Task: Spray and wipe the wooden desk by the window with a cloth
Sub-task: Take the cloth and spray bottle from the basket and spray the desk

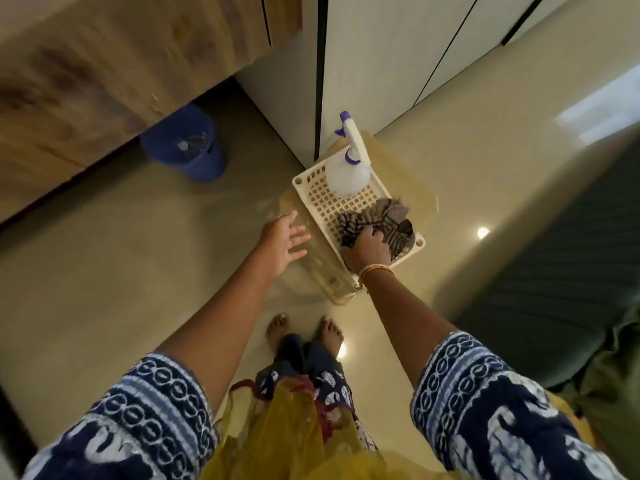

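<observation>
Inside white basket (313, 192), right hand (369, 249) clamps striped cloth (377, 221) to lift it, spray bottle (348, 168) upright behind, left hand (282, 239) splayed empty beside basket, bench (86, 74) unwiped far left.

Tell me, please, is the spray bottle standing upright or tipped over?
Upright: the spray bottle stands on its base in the white basket, nozzle at the top, beside the crumpled cloth that the right hand grips.

Left hand (283, 237) open, fingers spread; right hand (369, 247) curled, gripping.
</observation>
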Motion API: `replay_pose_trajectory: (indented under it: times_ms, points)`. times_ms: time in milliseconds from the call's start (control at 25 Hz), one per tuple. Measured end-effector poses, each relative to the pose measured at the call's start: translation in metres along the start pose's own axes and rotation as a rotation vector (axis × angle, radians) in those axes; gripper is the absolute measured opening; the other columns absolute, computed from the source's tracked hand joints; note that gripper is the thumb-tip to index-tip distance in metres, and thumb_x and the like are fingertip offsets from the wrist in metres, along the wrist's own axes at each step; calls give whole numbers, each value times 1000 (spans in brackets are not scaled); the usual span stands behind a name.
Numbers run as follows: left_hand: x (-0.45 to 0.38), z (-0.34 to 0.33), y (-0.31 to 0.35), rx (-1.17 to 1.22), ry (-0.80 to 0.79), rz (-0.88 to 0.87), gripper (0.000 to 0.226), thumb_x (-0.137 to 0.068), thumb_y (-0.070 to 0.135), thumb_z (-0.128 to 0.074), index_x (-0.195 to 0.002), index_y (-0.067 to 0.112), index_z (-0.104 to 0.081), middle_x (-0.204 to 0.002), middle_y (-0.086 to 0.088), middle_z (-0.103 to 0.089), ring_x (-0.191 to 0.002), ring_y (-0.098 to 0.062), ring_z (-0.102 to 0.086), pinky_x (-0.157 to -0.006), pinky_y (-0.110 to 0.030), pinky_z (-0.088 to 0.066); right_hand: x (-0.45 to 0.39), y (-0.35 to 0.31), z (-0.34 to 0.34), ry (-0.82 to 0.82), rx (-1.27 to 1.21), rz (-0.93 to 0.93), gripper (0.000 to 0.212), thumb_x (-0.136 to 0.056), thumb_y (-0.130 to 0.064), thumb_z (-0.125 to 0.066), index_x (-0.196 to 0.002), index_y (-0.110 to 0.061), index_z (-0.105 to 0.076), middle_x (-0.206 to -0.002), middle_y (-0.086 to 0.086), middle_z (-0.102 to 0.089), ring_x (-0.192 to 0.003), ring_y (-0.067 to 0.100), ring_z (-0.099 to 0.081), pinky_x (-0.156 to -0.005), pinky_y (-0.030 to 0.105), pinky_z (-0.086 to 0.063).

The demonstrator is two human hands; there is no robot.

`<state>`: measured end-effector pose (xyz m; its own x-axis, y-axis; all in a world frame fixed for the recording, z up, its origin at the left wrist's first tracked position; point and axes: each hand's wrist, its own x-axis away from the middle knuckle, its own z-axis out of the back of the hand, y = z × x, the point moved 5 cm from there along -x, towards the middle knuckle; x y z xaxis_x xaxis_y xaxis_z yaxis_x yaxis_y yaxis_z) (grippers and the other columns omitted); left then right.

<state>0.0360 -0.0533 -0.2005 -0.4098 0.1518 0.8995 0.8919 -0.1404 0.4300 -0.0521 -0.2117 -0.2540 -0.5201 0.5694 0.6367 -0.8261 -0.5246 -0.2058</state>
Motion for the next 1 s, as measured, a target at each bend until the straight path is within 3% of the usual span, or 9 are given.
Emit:
replay_pose_trajectory:
  times_ms: [160, 240, 360, 520, 640, 720, 800, 920, 1000]
  points:
    - [-12, -4, -7, -2, -31, 13, 40, -104, 27, -36, -143, 20, -44, -124, -9, -56, -111, -25, -57, -100, -48, -41, -4, 5, -1, 214, 82, 89, 45, -86, -22, -66, -121, -5, -43, -112, 18, -59, -98, 40, -63, -66, 40, -45]
    - [-14, -3, -9, -18, -35, 11, 39, -104, 26, -36, -142, 20, -45, -123, -9, -57, -111, -25, -58, -100, -48, -42, -6, 13, 3, 229, 22, 106, 39, -86, -15, -62, -121, -5, -47, -106, 18, -64, -94, 39, -65, -66, 40, -45]
    - [-6, -7, 0, -53, -41, -12, 37, -104, 25, -36, -139, 20, -47, -122, -8, -59, -108, -23, -59, -97, -47, -44, 5, 8, 30, 155, -299, 18, 37, -83, -28, -69, -116, -11, -63, -97, 8, -69, -91, 27, -65, -77, 36, -52]
    - [22, -15, 12, -93, -64, 40, 27, -96, 40, -51, -109, 20, -63, -111, -5, -64, -89, -18, -61, -72, -34, -46, 49, -27, 65, -160, -1006, -82, 14, -80, -21, -64, -91, -12, -65, -94, 14, -70, -96, 32, -67, -86, 42, -56]
    - [32, -17, 18, -14, -165, 119, 63, -79, 64, -62, -120, 15, -65, -119, -12, -67, -106, -31, -63, -90, -47, -53, 83, -54, 65, -522, -1416, -125, 36, -84, -23, -57, -117, -8, -57, -109, 16, -68, -99, 32, -65, -78, 41, -58]
    - [37, -17, 24, 80, -261, 116, 62, -81, 64, -60, -121, 17, -68, -119, -14, -69, -110, -35, -64, -98, -51, -49, 89, -67, 58, -531, -1406, -143, 35, -89, -25, -56, -121, -10, -55, -114, 14, -66, -102, 30, -63, -85, 42, -56]
    - [37, -17, 25, 97, -272, 113, 49, -85, 55, -63, -115, 18, -71, -115, -14, -71, -108, -33, -66, -98, -49, -50, 85, -77, 55, -420, -1144, -137, 32, -90, -34, -61, -114, -15, -54, -115, 11, -63, -105, 26, -60, -91, 37, -52]
    - [29, -9, 22, 47, -72, 56, 25, -85, 36, -72, -103, 19, -73, -108, -9, -73, -99, -28, -68, -92, -44, -54, 74, -87, 67, -203, -903, -12, 12, -97, -34, -56, -94, -24, -60, -90, -3, -63, -85, 15, -59, -79, 27, -49]
    - [21, -1, 25, 75, 41, 13, 32, -83, 35, -74, -112, 22, -69, -111, -8, -72, -99, -29, -69, -90, -49, -54, 61, -81, 78, -27, -874, 4, 13, -95, -33, -56, -88, -25, -64, -89, -3, -65, -78, 11, -58, -77, 30, -48]
